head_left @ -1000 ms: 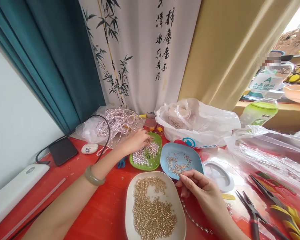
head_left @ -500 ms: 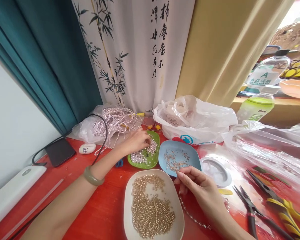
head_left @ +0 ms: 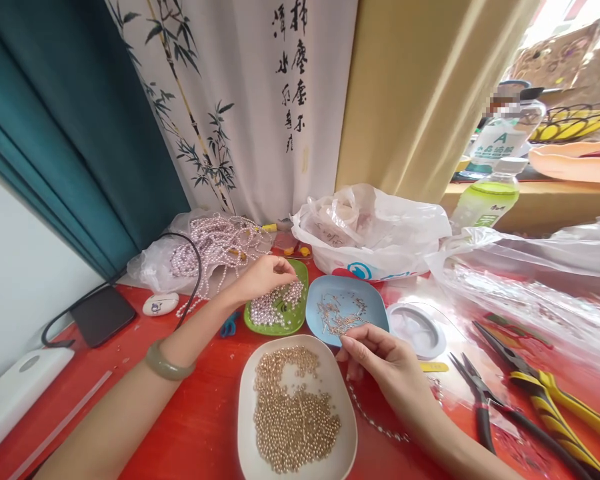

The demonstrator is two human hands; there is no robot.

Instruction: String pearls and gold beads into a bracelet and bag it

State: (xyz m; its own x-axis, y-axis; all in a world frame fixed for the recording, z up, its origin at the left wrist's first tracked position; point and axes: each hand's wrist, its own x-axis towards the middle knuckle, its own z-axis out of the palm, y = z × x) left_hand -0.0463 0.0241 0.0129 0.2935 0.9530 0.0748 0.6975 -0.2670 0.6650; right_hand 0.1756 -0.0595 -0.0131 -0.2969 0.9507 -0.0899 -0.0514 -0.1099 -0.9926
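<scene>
My left hand (head_left: pixel 266 276), with a green bangle (head_left: pixel 169 363) on its arm, is over the green tray (head_left: pixel 300 325) of pale pink pearl beads (head_left: pixel 269 309). Its fingertips are pinched just above the beads; what is between them is too small to make out. Beside the blue tray (head_left: pixel 325 285), which holds small metal pins (head_left: pixel 336 317), my right hand (head_left: pixel 380 357) is closed in a pinch. A beaded chain (head_left: pixel 375 423) trails from under its fingers onto the red table. Gold beads (head_left: pixel 296 427) fill much of the cream tray (head_left: pixel 349 460) in front.
Strings of pink beads (head_left: pixel 210 247) lie in a plastic bag at the back left. A white plastic bag (head_left: pixel 380 227) stands behind the trays. To the right are a white ring-shaped spool (head_left: pixel 417 330), black-handled pliers (head_left: pixel 485 400) and yellow-and-black pliers (head_left: pixel 540 393).
My left hand has risen slightly from among the pink beads, its fingertips pinched. The right hand keeps its pinch near the blue tray. The whole view has shifted a little to the right.
</scene>
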